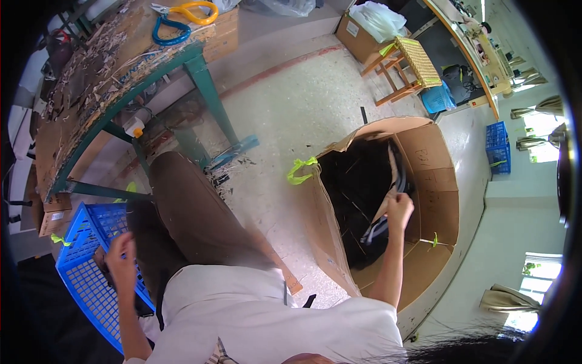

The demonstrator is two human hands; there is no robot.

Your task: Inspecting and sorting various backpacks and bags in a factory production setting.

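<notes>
On the right, my right hand [400, 211] reaches into a large cardboard box [436, 176] with its fingers closed round a long, thin tan-and-grey strip [393, 173]. Black flat pieces [354, 194] fill much of the box beneath it; their kind does not show. At the left, my left hand [123, 258] hangs over a blue plastic basket [79, 255], its fingers curled. Something dark lies beside that hand inside the basket, and whether the fingers hold any of it is too small to make out.
A worn workbench [112, 85] with green legs stands at the far left, strewn with scraps. Scissors with yellow and blue handles [182, 24] lie on it. Beyond the box are a woven-top stool [415, 64] and a blue bin [438, 98]. Scraps litter the floor by the bench.
</notes>
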